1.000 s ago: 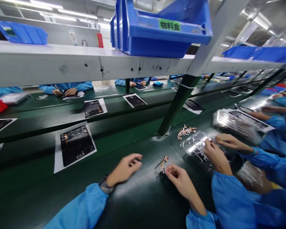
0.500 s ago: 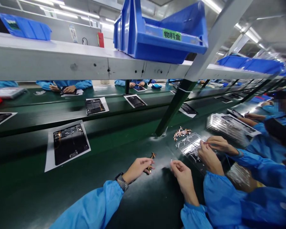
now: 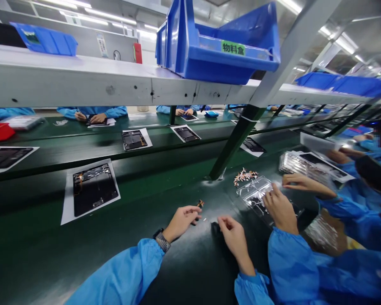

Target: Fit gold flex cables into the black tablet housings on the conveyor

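My left hand is closed around a small orange-brown flex cable, whose end sticks out beyond the fingertips. A tiny white piece shows just to the right of those fingers; whether it lies on the bench or hangs from the cable I cannot tell. To the right, my right hand is held above the dark green bench, thumb and fingers pinched together. Anything between them is hidden or too small to see.
A co-worker's hands are over a clear plastic tray of small parts on the right. Behind it lies a pile of flex cables. A green post rises in front, below a shelf holding a blue bin. A tablet housing rests at left.
My right hand has moved left, toward my left hand. The white piece, earlier at its fingertips, now shows beside my left fingers. The co-worker's hands have drawn apart.
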`<state>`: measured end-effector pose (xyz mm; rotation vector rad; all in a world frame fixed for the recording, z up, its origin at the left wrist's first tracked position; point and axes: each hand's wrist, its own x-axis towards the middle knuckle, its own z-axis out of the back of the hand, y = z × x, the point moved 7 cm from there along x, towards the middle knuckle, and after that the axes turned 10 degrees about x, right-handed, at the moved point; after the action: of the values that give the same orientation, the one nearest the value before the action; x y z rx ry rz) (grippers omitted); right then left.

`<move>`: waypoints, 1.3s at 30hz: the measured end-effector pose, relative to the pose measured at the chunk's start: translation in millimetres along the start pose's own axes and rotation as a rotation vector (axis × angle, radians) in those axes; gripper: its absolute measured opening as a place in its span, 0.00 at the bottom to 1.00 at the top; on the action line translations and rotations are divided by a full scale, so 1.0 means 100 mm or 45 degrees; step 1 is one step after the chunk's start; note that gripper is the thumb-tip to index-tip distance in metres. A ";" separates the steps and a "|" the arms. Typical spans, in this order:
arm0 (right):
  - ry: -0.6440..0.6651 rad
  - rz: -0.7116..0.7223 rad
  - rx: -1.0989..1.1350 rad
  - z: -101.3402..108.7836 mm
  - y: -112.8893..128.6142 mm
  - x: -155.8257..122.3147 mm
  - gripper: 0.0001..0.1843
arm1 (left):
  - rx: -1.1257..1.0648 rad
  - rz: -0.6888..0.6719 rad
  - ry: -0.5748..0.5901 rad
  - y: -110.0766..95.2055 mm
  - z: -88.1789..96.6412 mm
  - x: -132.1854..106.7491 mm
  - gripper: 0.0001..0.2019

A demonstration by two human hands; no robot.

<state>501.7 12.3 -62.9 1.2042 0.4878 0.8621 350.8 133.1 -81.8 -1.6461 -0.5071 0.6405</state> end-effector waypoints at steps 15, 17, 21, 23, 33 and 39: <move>0.197 0.080 -0.433 -0.37 0.06 -0.33 0.19 | 0.018 -0.083 -0.196 -0.13 0.50 -0.09 0.22; 0.261 0.091 -0.302 -0.55 0.10 -0.40 0.19 | 0.024 -0.075 -0.165 -0.13 0.47 -0.12 0.22; 0.169 0.074 -0.087 -0.60 0.12 -0.36 0.25 | -0.039 -0.036 -0.076 -0.17 0.41 -0.31 0.20; 0.125 0.105 -0.109 -0.59 0.14 -0.32 0.31 | -0.129 -0.006 -0.022 -0.18 0.40 -0.48 0.18; 0.518 0.486 -0.363 -0.95 0.41 -0.47 0.12 | -0.335 0.156 0.052 -0.06 0.53 -1.35 0.16; 0.739 0.635 -0.427 -1.18 0.48 -0.62 0.12 | -0.199 0.219 0.016 -0.02 0.63 -1.56 0.19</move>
<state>362.8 39.3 -61.6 0.7573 0.4823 1.6727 192.3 79.1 -66.6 -1.8549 -0.4175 0.7314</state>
